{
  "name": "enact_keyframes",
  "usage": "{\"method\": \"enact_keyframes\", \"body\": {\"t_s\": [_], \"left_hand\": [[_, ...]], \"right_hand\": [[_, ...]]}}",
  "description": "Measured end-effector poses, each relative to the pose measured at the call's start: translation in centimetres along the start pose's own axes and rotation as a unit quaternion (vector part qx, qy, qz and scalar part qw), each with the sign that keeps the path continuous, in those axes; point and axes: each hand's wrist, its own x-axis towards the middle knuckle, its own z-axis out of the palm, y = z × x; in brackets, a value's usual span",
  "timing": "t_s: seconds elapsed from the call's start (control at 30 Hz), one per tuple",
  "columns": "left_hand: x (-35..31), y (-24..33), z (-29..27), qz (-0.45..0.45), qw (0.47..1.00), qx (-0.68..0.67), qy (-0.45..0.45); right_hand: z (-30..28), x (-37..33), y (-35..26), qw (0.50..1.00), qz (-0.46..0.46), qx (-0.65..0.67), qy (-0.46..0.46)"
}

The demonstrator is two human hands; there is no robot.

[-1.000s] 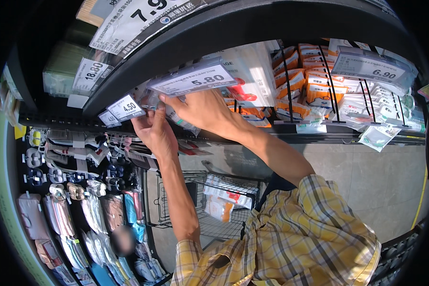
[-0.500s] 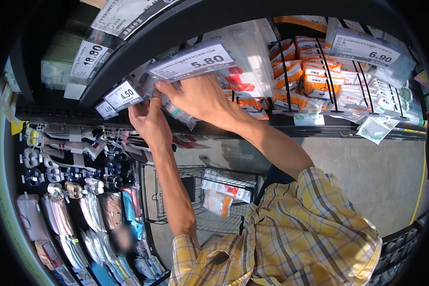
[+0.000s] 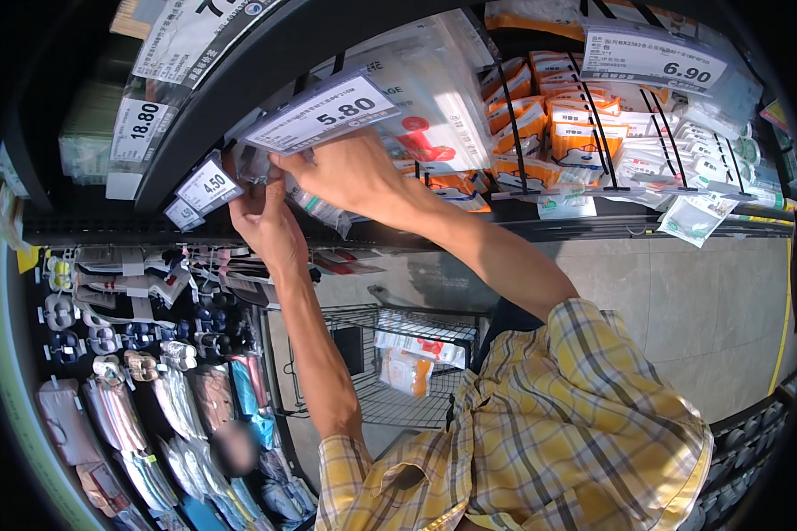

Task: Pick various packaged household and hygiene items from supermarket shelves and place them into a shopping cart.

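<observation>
Head view: both hands are up at a hanging display shelf, right by a small clear plastic packet [image 3: 253, 164]. The packet sits just under a big price tag [image 3: 323, 113] and beside a smaller price tag [image 3: 209, 184]. Left hand [image 3: 270, 221] comes at it from below, half curled with the thumb up at the packet, so the gap looks pretty narrow. Right hand [image 3: 341, 173] reaches across under the big tag, thumb pointing at the packet and the other fingers curled and mostly hidden. Honestly can't tell if either one has a proper grip. Another clear packet [image 3: 326, 215] hangs right under the right hand.

Room up there is tight: the curved black shelf edge [image 3: 261, 80] runs above, the tags hang close to the knuckles, and a white pack with a red picture [image 3: 425, 142] is just to the right, with orange packs [image 3: 576, 146] further along. Below the black lower rail [image 3: 505, 221] it opens out to tiled floor [image 3: 682, 301] on the right. A wire cart [image 3: 350, 350] is by the left forearm, and the slipper rack [image 3: 137, 336] boxes in the left side.
</observation>
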Motion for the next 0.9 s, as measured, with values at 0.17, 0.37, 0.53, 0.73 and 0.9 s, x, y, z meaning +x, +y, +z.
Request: {"method": "enact_keyframes", "body": {"t_s": [0.17,0.37,0.53,0.73,0.9], "left_hand": [[0.4,-0.8,-0.3,0.009,0.999,0.037,-0.007],[-0.5,-2.0,-1.3,-0.003,0.997,0.074,-0.012],[-2.9,-2.1,-1.8,-0.018,0.988,0.156,-0.012],[-11.4,-3.6,-5.0,-0.133,0.981,0.139,0.033],[-23.5,-6.5,-10.6,-0.242,0.948,0.193,0.079]], "right_hand": [[0.4,0.2,1.0,0.999,0.005,-0.038,-0.002],[0.5,0.7,2.0,0.998,0.007,-0.069,-0.013],[0.9,0.9,2.8,0.996,-0.022,-0.085,0.023],[1.7,1.0,4.3,0.994,-0.036,-0.103,0.020],[2.5,1.1,5.6,0.994,-0.024,-0.108,0.016]]}}
